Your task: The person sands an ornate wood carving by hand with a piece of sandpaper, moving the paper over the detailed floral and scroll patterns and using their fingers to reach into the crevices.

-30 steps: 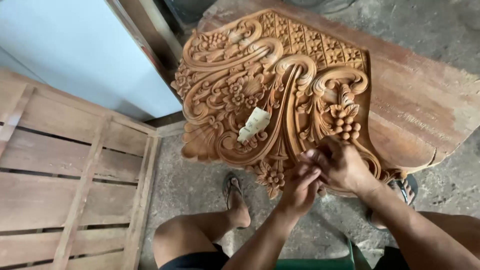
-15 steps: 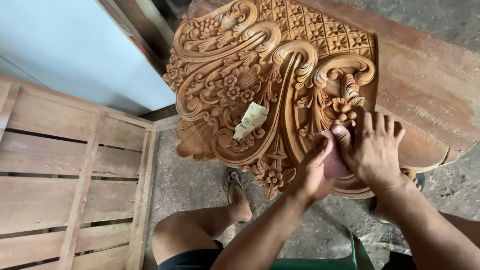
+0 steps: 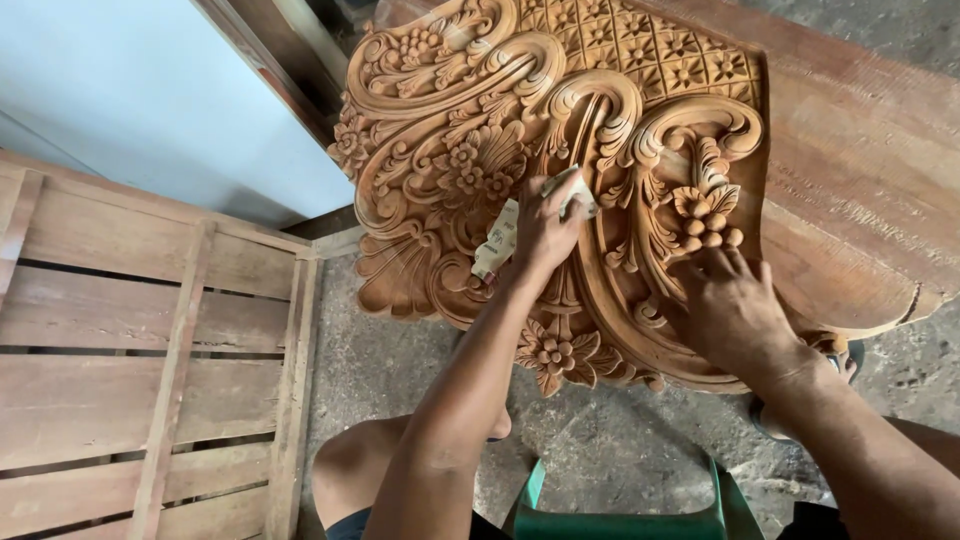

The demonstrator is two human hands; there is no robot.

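Two hands on the carving (image 3: 450,170), frame centre: left hand (image 3: 545,225) pinching sandpaper (image 3: 500,240) against a scroll; right hand (image 3: 730,310) spread flat, lower right.

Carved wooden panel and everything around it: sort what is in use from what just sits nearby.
In use:
- carved wooden panel
- folded sandpaper, under the left hand
- right hand, flat on the carving

Just nearby:
- slatted wooden crate
- thick plank under the panel
- green stool
- pale blue board
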